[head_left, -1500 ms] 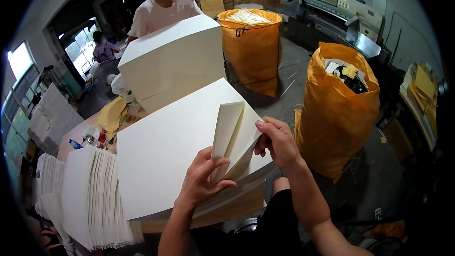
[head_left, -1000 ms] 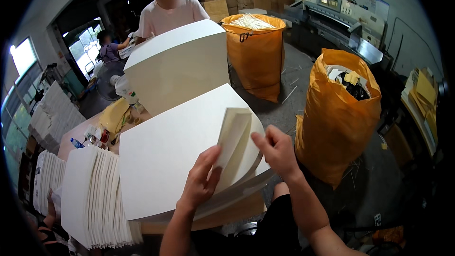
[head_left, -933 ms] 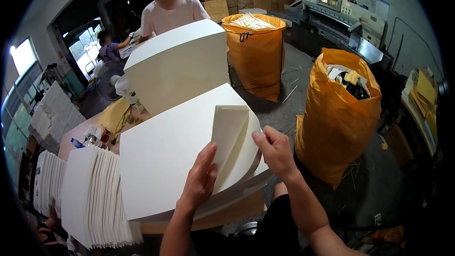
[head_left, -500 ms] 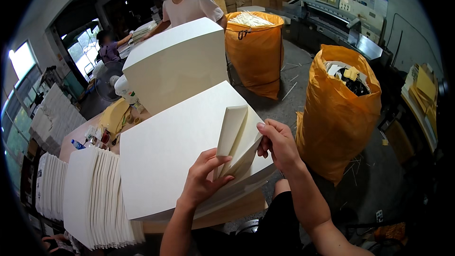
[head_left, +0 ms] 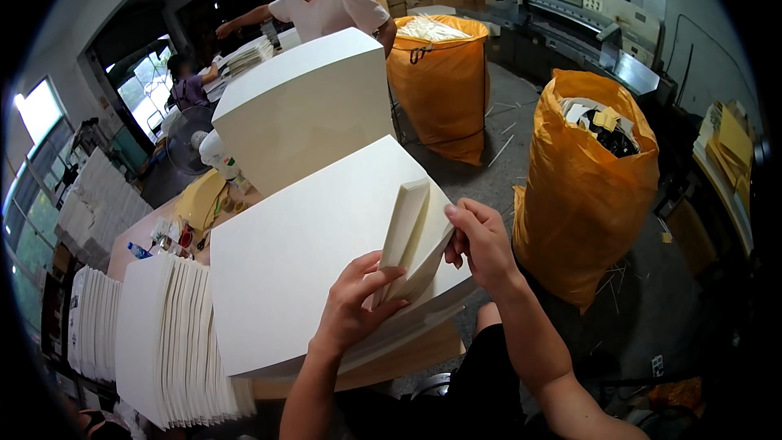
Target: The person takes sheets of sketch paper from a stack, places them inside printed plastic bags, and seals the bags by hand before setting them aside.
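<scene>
- Left of the big stack [head_left: 293, 261]: fanned white sheaves [head_left: 142, 334], just beside it. Beyond them the desk [head_left: 132, 236] shows, with a bottle [head_left: 138, 251] and a yellow heap [head_left: 198, 197].
- Behind the big stack: the tall stack [head_left: 309, 114], a wall of paper closing off the far side. A co-worker [head_left: 330, 12] stands past it, one arm stretched left.
- Over the big stack's right part: the left hand [head_left: 352, 293], thumb and fingers spread part way, tips against the folded paper's lower end; how firmly, I cannot tell.
- Also over the big stack's right part: the folded paper [head_left: 407, 208], between the hands, its long axis running away from the person and leaning slightly right. Both hands touch it, the left low, the right along its right side.
- At the big stack's right edge: the right hand [head_left: 479, 244], thumb and fingers pinching the folded paper's edge.
- Right of the big stack: the rear sack [head_left: 440, 106], farther back; then the front sack [head_left: 586, 187], apart from the right hand.
</scene>
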The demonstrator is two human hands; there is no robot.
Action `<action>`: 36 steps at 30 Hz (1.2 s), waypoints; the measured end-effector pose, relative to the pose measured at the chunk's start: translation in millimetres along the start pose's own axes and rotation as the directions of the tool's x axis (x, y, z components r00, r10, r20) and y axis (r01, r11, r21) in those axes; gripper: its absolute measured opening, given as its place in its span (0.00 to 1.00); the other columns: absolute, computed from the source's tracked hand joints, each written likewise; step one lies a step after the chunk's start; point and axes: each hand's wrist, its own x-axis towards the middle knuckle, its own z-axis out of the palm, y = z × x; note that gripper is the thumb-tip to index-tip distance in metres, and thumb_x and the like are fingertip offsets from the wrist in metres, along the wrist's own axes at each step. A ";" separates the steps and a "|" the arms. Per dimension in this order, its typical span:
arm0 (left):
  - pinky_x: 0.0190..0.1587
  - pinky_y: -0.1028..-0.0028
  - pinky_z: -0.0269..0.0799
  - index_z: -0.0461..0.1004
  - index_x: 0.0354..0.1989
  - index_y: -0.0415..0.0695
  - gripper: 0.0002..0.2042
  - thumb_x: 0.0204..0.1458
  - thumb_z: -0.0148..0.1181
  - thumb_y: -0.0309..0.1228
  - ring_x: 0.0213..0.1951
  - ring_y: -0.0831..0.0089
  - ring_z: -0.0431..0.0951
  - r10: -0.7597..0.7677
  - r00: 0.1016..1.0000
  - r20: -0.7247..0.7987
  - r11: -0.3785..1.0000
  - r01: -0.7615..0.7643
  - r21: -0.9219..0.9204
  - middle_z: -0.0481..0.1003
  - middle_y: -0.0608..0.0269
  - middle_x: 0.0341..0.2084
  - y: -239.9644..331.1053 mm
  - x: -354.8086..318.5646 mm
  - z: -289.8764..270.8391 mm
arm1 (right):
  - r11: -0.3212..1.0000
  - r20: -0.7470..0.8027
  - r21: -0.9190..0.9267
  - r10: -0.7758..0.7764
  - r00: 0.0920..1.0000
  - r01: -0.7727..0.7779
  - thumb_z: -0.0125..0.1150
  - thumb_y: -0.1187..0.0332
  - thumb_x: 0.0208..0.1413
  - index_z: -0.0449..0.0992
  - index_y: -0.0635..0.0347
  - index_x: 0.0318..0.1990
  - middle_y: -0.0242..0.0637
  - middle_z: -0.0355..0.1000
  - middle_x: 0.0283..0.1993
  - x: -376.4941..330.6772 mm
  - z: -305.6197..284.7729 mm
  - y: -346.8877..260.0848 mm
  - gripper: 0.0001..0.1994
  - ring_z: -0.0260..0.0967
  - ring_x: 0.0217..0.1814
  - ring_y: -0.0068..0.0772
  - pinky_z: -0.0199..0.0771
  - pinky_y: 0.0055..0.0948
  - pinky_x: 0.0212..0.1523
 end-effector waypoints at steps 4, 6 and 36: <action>0.57 0.61 0.78 0.79 0.55 0.52 0.29 0.40 0.79 0.24 0.58 0.56 0.76 -0.039 0.999 0.000 0.999 0.039 -0.036 0.75 0.56 0.56 2.6 2.3 -1.6 | 0.985 -0.107 -0.111 -0.143 0.984 0.131 0.53 0.56 0.71 0.66 0.55 0.28 0.27 0.64 0.20 -13.6 -5.7 5.2 0.19 0.66 0.19 0.20 0.65 0.21 0.20; 0.58 0.61 0.77 0.79 0.55 0.51 0.29 0.40 0.79 0.24 0.58 0.56 0.76 -0.029 1.000 -0.005 0.997 0.028 -0.065 0.75 0.55 0.56 0.6 2.2 -1.3 | 0.876 -0.159 -0.380 -0.379 0.912 0.297 0.57 0.62 0.67 0.66 0.56 0.30 0.33 0.65 0.23 -27.9 -8.0 15.8 0.14 0.67 0.23 0.25 0.67 0.25 0.23; 0.61 0.63 0.72 0.72 0.61 0.41 0.25 0.54 0.65 0.33 0.55 0.56 0.76 0.064 0.977 0.205 0.940 -0.128 0.318 0.75 0.53 0.55 -20.5 -3.3 1.0 | 0.286 0.534 -0.753 -0.260 0.804 0.593 0.65 0.71 0.53 0.81 0.58 0.54 0.44 0.77 0.28 -62.2 79.4 -47.5 0.19 0.78 0.27 0.40 0.79 0.33 0.33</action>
